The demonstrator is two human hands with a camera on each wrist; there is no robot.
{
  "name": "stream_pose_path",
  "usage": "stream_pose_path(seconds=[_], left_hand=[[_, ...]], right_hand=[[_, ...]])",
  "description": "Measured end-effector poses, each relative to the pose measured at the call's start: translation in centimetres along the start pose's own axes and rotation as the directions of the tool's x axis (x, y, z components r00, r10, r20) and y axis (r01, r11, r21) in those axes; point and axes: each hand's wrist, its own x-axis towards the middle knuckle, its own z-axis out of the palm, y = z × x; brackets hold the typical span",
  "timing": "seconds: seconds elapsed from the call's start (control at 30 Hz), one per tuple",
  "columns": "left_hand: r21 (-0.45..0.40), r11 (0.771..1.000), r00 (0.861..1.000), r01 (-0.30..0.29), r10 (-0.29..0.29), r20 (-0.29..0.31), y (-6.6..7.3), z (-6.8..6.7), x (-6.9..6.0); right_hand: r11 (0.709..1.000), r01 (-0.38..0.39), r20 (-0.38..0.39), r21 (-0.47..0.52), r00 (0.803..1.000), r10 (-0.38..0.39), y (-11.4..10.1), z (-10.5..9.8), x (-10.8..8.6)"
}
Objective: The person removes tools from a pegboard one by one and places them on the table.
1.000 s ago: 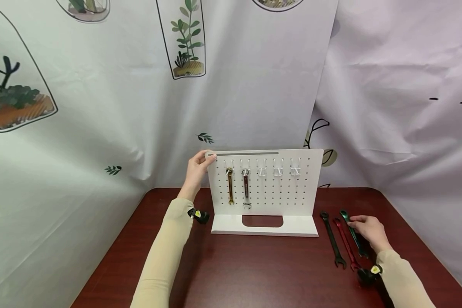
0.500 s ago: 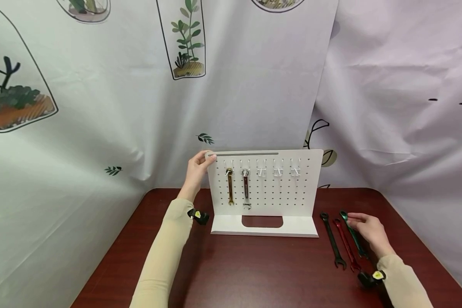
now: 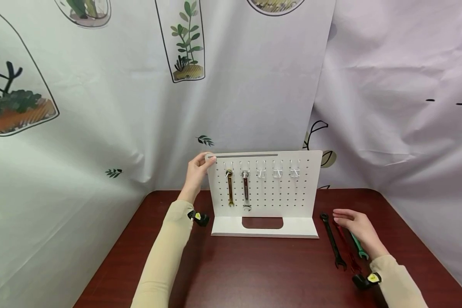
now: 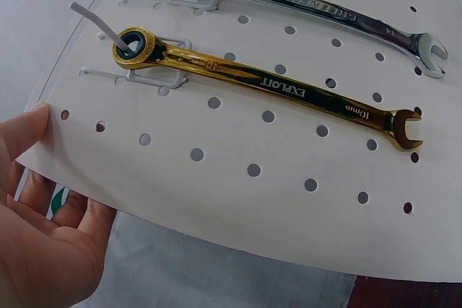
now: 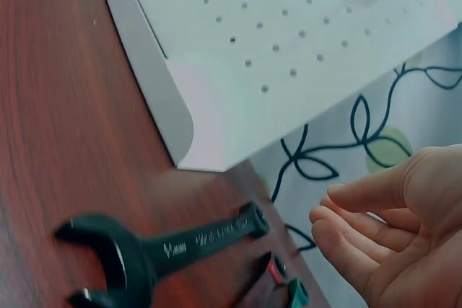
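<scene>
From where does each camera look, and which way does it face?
Head: on the head, facing forward and down at the pegboard; left hand, right hand and sleeves show.
Left wrist: worn there, facing the gold wrench; left hand shows.
Right wrist: worn there, facing the black wrench; right hand shows.
Both wrist views share the pegboard.

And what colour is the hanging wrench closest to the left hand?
Shiny gold; that 10mm combination wrench shows best in the left wrist view.
</scene>
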Motion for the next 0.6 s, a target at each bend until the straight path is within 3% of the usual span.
stream_pose_path(seconds=[0.27, 0.47, 0.6], left_hand=[[0.003, 1.0, 1.0, -0.015, 0.015, 0.0, 0.0, -0.1, -0.1], [0.005, 1.0, 1.0, -0.015, 0.015, -0.004, 0.0, -0.2, -0.1], [0.011, 1.0, 1.0, -0.019, 0.019, 0.001, 0.0, 0.0, -0.2]], right_hand=[[1.0, 0.012, 0.025, -0.002, 1.0, -0.012, -1.8, 1.0, 0.3], [0.997, 0.053, 0.032, 0.054, 0.998, -0.055, -3.4, 2.1, 0.7], [0.999, 0.031, 0.04, 0.015, 0.999, -0.032, -4.3, 2.7, 0.9]])
